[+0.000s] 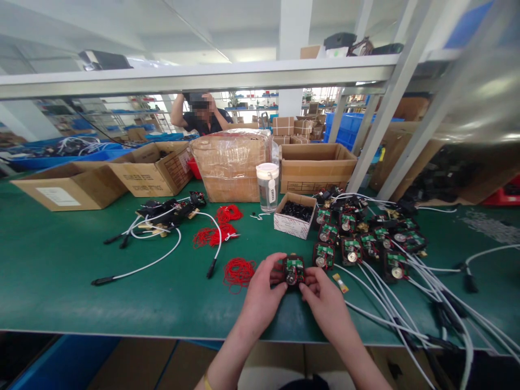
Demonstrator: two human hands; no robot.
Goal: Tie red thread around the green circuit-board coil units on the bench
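Note:
Between my two hands, just above or on the green tabletop, is a small black housing with a green circuit board, red wires and a round metal part inside. My left hand grips its left side with thumb and fingers. From the right, my right hand holds the opposite edge, thumb in front. Several similar housings with white cables stand just to the right. A small yellow-and-white piece lies beside my right hand. Left of my left hand sits a bundle of red wires.
More red wire bundles lie further left, near black assemblies with white cables. A small box of black parts and a clear lidded cup stand ahead. Cardboard boxes line the back under a metal shelf. A person is beyond.

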